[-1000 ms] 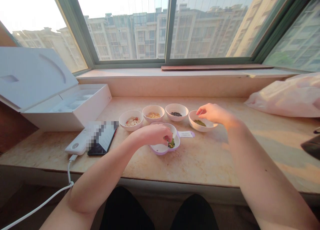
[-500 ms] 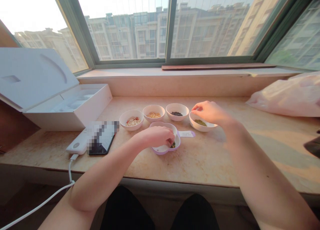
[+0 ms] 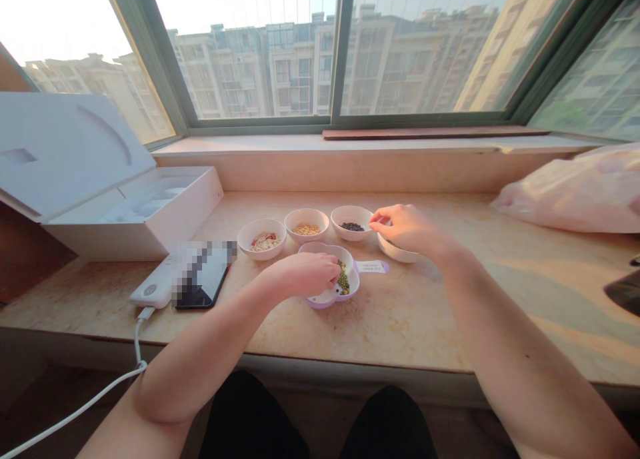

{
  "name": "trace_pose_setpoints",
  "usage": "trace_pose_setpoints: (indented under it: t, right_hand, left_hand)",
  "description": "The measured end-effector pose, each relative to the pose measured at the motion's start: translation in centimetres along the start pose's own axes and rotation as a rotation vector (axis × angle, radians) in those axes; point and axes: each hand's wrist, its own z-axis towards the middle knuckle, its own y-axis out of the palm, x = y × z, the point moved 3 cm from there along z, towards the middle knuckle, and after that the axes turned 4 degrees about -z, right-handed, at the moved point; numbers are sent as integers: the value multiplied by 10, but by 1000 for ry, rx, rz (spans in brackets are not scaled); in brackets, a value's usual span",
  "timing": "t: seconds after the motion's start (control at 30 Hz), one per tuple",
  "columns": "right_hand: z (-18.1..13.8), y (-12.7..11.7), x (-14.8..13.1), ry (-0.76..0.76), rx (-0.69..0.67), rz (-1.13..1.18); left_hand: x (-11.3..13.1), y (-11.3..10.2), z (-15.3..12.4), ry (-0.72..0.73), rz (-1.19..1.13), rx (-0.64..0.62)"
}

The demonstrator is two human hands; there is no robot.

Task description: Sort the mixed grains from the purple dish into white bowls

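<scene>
Over a white, purple-rimmed lobed bowl (image 3: 327, 304) with a handle, my left hand (image 3: 315, 272) has its fingers drawn together and lowered inside. Green and yellow beans (image 3: 343, 282) lie in that bowl, just beyond the fingertips. My right hand (image 3: 403, 227) hovers above a white bowl (image 3: 397, 253) at the right of the row, its fingers pinched near the rim of the bowl of black beans (image 3: 353, 226). What either hand pinches, if anything, is too small to make out. My right hand hides most of the rightmost bowl's contents.
Two more white bowls hold yellow beans (image 3: 307, 229) and pale sliced pieces (image 3: 265, 241). At left are a phone (image 3: 213, 282), a power bank (image 3: 153, 287) with a white cable, and an open white box (image 3: 183, 212). A plastic bag (image 3: 575, 189) lies at the right.
My right hand has shifted left, from the rightmost bowl toward the black-bean bowl. My left hand has drawn back slightly to the left, uncovering more of the beans.
</scene>
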Motion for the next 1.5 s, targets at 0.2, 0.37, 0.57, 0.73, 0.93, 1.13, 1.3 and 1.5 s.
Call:
trace_pose_setpoints:
  t: [0.2, 0.37, 0.57, 0.73, 0.93, 1.13, 1.3, 1.5]
  right_hand:
    - [-9, -2, -17, -92, 30, 50]
    - [-19, 8, -41, -214, -8, 73]
    - [-25, 27, -59, -319, -118, 108]
    - [-23, 34, -57, -318, -141, 111]
    - [-22, 35, -55, -311, -158, 123]
    - [-23, 31, -56, -309, -128, 122]
    - [-23, 29, -55, -298, -133, 142]
    - [-23, 29, -57, -295, -140, 124]
  left_hand:
    - [-4, -3, 1, 18, -109, 1]
    - [-1, -8, 4, 34, -85, 5]
    - [-4, -1, 3, 63, -73, -11]
    - [-4, 3, 1, 78, -35, -10]
    - [-6, -3, 3, 62, -41, 5]
    - [-4, -5, 6, 35, -23, 11]
    - [2, -6, 6, 34, -1, 29]
    - [4, -7, 4, 45, 28, -16]
